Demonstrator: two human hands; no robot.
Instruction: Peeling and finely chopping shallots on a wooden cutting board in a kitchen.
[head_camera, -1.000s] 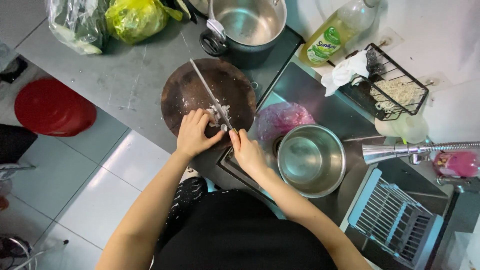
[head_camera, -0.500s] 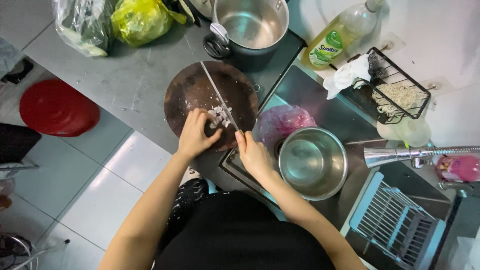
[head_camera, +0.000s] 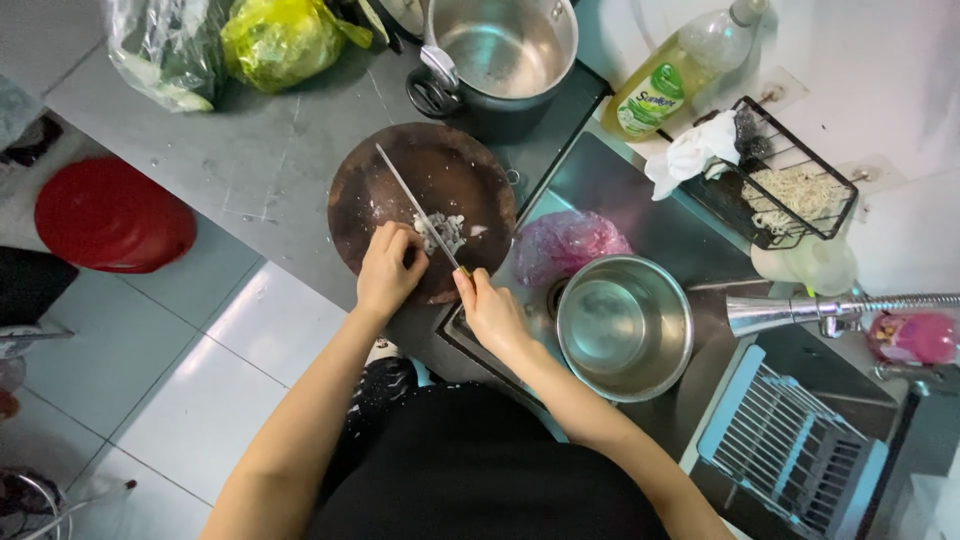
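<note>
A round dark wooden cutting board (head_camera: 440, 175) lies on the grey counter beside the sink. A small pile of pale chopped bits (head_camera: 447, 229) sits near its front edge. My right hand (head_camera: 490, 312) grips the handle of a long knife (head_camera: 408, 195), whose blade lies across the board and the pile. My left hand (head_camera: 388, 268) rests with curled fingers on the board, right beside the blade and touching the chopped bits.
A steel pot (head_camera: 505, 45) stands behind the board, with green and clear plastic bags (head_camera: 270, 40) at the back left. In the sink are a steel bowl (head_camera: 622, 325) and a pink bag (head_camera: 570, 245). A soap bottle (head_camera: 665, 85), wire rack (head_camera: 790, 190) and tap (head_camera: 840, 308) stand right.
The hands and knife stay on the board with only small shifts over the chopped pile. The view has drifted slightly.
</note>
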